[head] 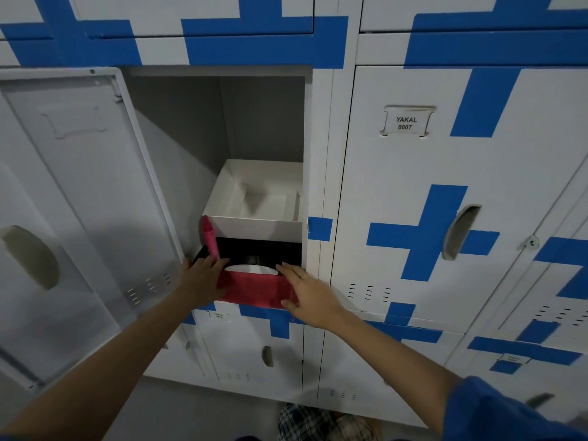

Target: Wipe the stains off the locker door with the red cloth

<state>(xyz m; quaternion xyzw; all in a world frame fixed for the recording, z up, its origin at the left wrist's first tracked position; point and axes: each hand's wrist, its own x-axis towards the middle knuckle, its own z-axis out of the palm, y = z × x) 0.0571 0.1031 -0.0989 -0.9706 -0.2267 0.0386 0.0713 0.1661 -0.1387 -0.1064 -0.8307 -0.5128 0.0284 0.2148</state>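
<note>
Red terry cloth [254, 289] draped over the open locker's sill, left hand [202, 283] and right hand [310, 296] resting flat-fingered on it, grasping nothing.

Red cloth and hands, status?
Both hands, left and right, flat on red cloth, no grip. Cloth draped over open locker's front edge. Locker door swung open, untouched.

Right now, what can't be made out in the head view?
- Stains on the open locker door: dim and angled, none readable.
- Black item under the white box: shadowed, unidentifiable.
- Red cloth: both ends covered by the left hand and right hand.
- Lower locker label: too small.
</note>
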